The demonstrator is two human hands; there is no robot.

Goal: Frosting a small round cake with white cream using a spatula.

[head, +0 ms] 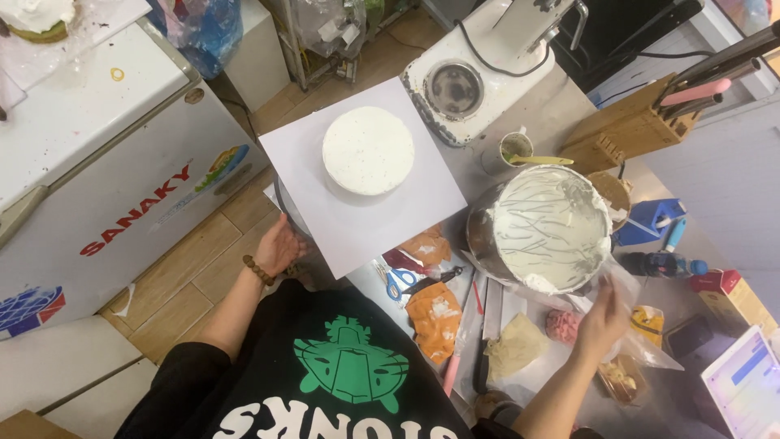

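Note:
A round white frosted cake (367, 150) sits on a square white board (357, 219) atop a turntable (286, 213). My left hand (279, 246), with a bead bracelet on the wrist, grips the turntable's near left rim under the board. My right hand (603, 319) is down at the right, closed on a clear plastic bag (642, 345) just below a large metal bowl (479, 236) smeared with white cream.
A white chest freezer (97, 154) stands at the left. Behind the cake is a stand mixer base (455, 89); a knife block (626, 130) is at the back right. Blue scissors (398, 280), orange piping bags (435, 317), a knife (490, 325) and a tablet (743, 390) crowd the counter.

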